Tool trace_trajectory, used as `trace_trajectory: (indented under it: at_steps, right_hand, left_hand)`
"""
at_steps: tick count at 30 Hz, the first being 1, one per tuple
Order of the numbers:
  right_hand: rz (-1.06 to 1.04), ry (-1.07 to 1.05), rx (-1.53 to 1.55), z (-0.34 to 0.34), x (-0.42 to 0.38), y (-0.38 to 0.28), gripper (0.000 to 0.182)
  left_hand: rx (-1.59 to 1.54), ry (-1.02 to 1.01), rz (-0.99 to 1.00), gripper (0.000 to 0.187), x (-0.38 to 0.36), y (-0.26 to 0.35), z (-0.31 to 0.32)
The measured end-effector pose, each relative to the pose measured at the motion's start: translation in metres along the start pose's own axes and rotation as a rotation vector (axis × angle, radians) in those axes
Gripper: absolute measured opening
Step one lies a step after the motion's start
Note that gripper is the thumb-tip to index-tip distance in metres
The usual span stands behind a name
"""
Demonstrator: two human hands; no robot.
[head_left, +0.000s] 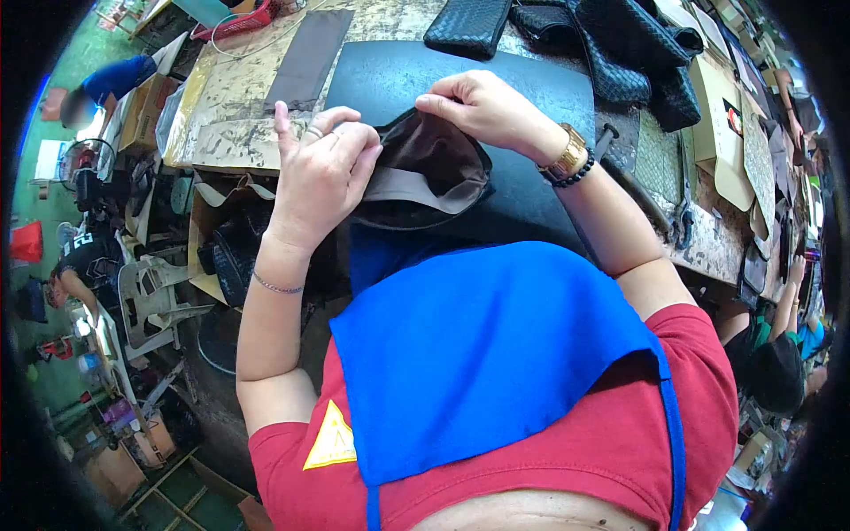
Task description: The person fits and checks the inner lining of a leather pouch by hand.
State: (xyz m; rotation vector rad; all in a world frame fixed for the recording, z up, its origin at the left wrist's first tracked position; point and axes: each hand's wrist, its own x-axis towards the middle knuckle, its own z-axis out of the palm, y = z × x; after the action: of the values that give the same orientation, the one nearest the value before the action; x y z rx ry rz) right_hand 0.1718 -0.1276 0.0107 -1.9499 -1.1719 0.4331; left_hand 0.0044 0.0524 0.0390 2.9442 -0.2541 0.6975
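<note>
A black pouch [474, 190] with a dark brown lining lies open toward me at the near edge of the work table, a grey-brown inner panel showing inside. My left hand [326, 168] pinches the left side of its rim between thumb and forefinger, the other fingers raised. At the far rim, my right hand [478, 108] grips the edge between thumb and curled fingers. Under the pouch is a smooth dark board [540, 97].
Black woven-pattern pouches [465, 26] are piled at the back. A flat grey-brown strip [310, 57] lies at the back left. A hammer [606, 142] rests right of my forearm. A box [208, 239] with black woven goods stands below the table's left edge. Other people are on both sides.
</note>
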Motion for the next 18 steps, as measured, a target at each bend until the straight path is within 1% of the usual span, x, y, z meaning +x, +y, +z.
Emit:
trace_trajectory:
  at_steps: [1, 4, 5, 8, 9, 10, 12, 13, 14, 16, 18]
  right_hand:
    - [-0.023, 0.031, -0.017, 0.001, 0.002, -0.001, 0.033]
    - [-0.067, 0.073, -0.247, 0.003, 0.009, -0.014, 0.029]
    - [-0.093, 0.069, -0.211, 0.002, 0.011, -0.014, 0.027]
    - [-0.202, 0.045, -0.125, 0.001, 0.023, -0.013, 0.023]
    - [-0.252, 0.03, -0.107, 0.002, 0.027, -0.016, 0.022]
    - [-0.303, 0.016, -0.087, 0.002, 0.031, -0.019, 0.022]
    - [-0.309, -0.037, -0.113, 0.003, 0.038, -0.025, 0.023]
    - [-0.317, -0.045, -0.124, 0.005, 0.042, -0.024, 0.022]
    - [-0.323, -0.054, -0.136, 0.007, 0.045, -0.024, 0.021]
    - [-0.353, -0.015, -0.108, 0.01, 0.047, -0.023, 0.02]
    - [-0.397, 0.005, -0.095, 0.013, 0.047, -0.023, 0.019]
  left_hand:
    - [-0.028, -0.007, 0.015, 0.004, -0.002, -0.001, 0.002]
    - [-0.004, 0.026, -0.035, 0.004, -0.003, -0.001, 0.005]
    - [0.014, 0.071, -0.074, 0.004, -0.003, -0.002, 0.007]
    - [-0.034, 0.032, -0.181, 0.006, -0.002, -0.003, 0.004]
    - [-0.046, 0.081, -0.153, 0.006, -0.002, -0.005, 0.006]
    - [-0.074, 0.109, -0.156, 0.014, -0.004, -0.006, 0.009]
    - [-0.343, 0.19, -0.245, 0.029, -0.007, -0.007, 0.011]
    - [-0.408, 0.236, -0.254, 0.042, -0.011, -0.008, 0.012]
    - [-0.442, 0.274, -0.343, 0.046, -0.016, -0.005, 0.012]
    - [-0.414, 0.351, -0.433, 0.049, -0.025, 0.0, 0.013]
    - [-0.504, 0.331, -0.558, 0.049, -0.038, -0.005, 0.02]
